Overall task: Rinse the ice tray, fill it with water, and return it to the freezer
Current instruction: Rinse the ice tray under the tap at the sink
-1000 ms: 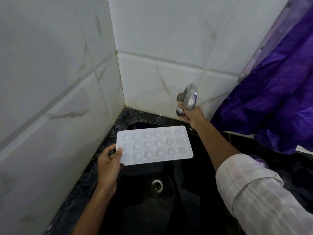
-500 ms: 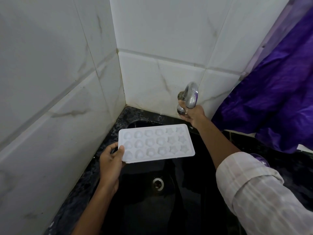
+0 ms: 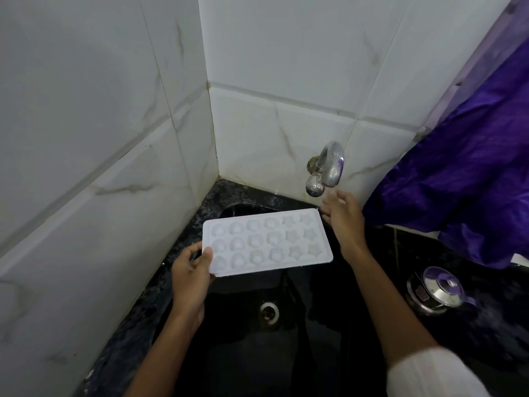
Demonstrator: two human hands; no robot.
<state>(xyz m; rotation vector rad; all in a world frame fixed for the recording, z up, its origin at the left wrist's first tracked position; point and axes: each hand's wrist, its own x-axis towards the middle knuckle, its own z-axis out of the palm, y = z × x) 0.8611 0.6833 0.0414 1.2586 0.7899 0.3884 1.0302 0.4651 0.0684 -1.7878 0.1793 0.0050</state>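
— Tray position?
— The white ice tray (image 3: 267, 242) is held roughly level over the far half of the black sink (image 3: 243, 353), its rows of moulded shapes facing up. One short end is towards the sink's left edge. The other is just below the tap (image 3: 329, 167) on the back wall.
— Who holds it?
— The left hand (image 3: 190, 277) alone, with the thumb on top of the near-left corner and the fingers curled under that end.
— And the right hand?
— The right hand (image 3: 342, 216) hangs between the tap and the tray's far-right corner, fingers loose and apart, gripping nothing. It is blurred, so I cannot tell if it touches the tray.
— Anything else?
— A lidded steel pot (image 3: 438, 290) stands on the dark counter (image 3: 486, 333) by the sink's right edge, near a purple cloth (image 3: 472, 181).
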